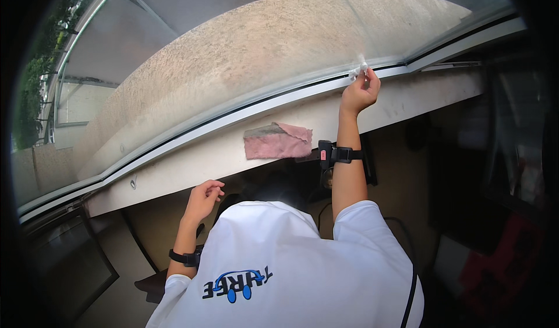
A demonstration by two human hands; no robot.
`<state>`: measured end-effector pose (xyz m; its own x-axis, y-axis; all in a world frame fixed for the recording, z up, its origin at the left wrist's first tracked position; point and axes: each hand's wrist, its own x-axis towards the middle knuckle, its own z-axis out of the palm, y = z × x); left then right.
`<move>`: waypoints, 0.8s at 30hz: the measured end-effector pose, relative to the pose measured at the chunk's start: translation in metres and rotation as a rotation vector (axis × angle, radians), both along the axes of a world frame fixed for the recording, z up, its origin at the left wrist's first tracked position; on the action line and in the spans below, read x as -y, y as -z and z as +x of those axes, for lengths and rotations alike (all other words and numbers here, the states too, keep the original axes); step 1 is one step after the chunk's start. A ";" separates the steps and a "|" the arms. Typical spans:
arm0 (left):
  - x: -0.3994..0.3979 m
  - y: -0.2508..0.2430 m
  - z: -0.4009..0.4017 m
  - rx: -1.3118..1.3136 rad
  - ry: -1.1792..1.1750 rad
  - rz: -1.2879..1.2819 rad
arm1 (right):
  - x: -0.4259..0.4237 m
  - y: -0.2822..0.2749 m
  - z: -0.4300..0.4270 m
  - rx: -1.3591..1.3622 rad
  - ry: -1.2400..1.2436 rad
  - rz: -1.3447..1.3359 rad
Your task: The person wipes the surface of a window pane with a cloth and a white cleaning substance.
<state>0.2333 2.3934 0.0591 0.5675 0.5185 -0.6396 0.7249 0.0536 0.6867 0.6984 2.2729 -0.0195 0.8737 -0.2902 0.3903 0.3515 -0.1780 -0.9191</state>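
Pinched in the fingers of my right hand [360,93] is a crumpled white tissue or wipe [359,70]. It is held against the bottom of the window glass [279,57], just over the white frame [244,111]. My left hand [204,200] hangs near the front edge of the windowsill [192,157], fingers loosely curled and holding nothing. Between the two hands a folded pink cloth [279,143] with a grey patch lies on the sill.
A small metal fitting [133,182] sits on the sill at the left. The frame bends at a corner [406,65] on the right. Below the sill, dark objects and a cable [404,236] are in shadow. Outside are a stone-textured ledge and trees [35,96].
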 end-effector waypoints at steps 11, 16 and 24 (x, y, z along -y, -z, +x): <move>-0.027 0.009 -0.039 0.060 0.002 -0.019 | -0.080 -0.010 -0.138 -0.069 -0.155 0.134; -0.054 -0.024 -0.049 0.152 0.054 0.047 | -0.120 0.003 -0.221 -0.062 -0.240 0.077; -0.132 -0.135 -0.120 0.802 0.330 -0.003 | -0.180 -0.011 -0.321 -0.129 -0.223 -0.043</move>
